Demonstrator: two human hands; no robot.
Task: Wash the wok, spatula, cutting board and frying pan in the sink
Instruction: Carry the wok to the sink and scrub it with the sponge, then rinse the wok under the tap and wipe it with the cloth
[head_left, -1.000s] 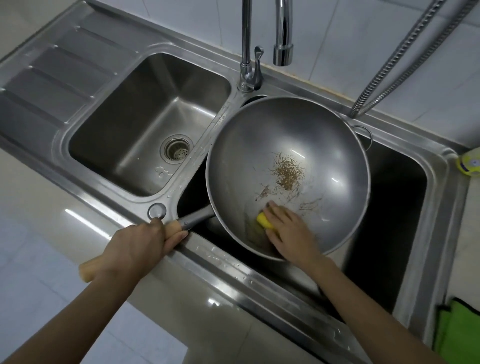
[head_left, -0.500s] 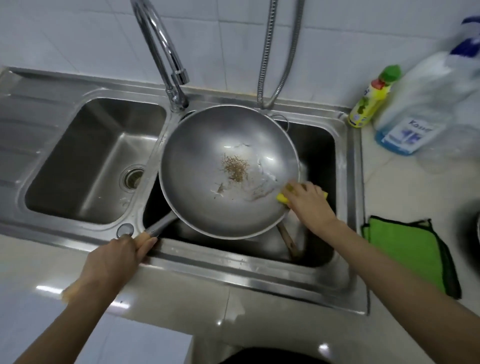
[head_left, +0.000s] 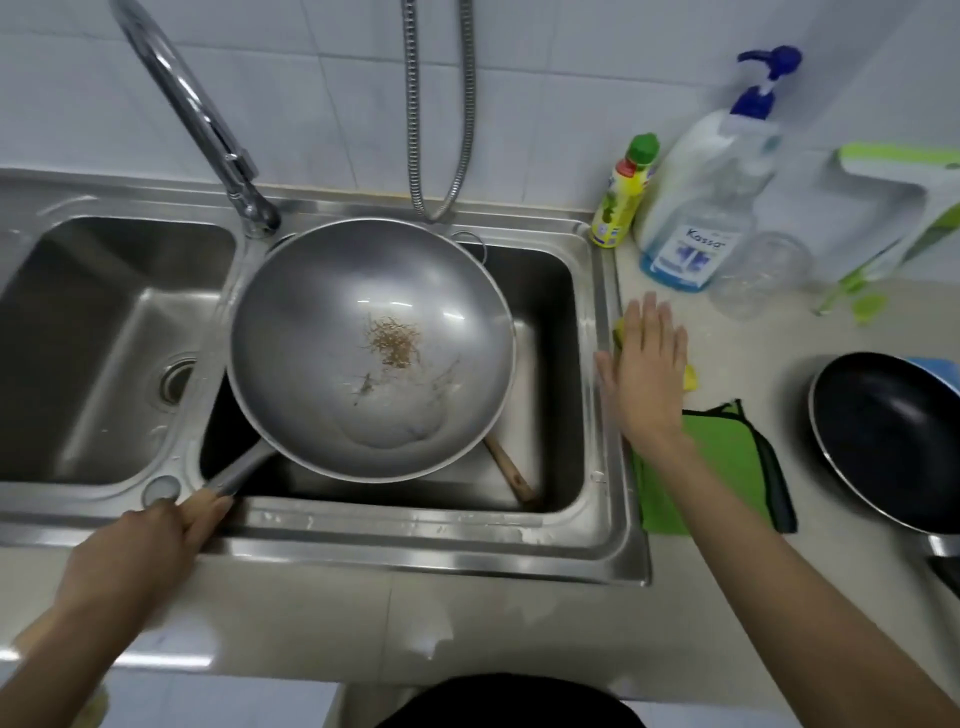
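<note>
Yellow sponge (head_left: 690, 378) has left the wok (head_left: 371, 348): a second ago my right hand (head_left: 647, 366) was rubbing it on the near wall of the bowl, half a second ago at the right rim, and now it lies on the counter (head_left: 769, 332) just right of the sink (head_left: 605, 467), with that hand flat on top, fingers straight and spread, gripping nothing. My left hand (head_left: 140, 551) stays curled tight on the wok handle (head_left: 241, 470) at the near left, holding the bowl tilted over the right basin. Brown burnt bits still sit in the middle of the bowl, with a pale soapy smear nearer me, so I judge the scrubbing unfinished; parking the sponge probably frees my hand for the soap bottles (head_left: 623, 192) at the far right or for the tap (head_left: 208, 124). A wooden handle (head_left: 511, 473), likely the spatula, lies under the wok in the same basin. The black frying pan (head_left: 893, 441) waits unwashed on the counter, far right. I cannot make out the cutting board with certainty
</note>
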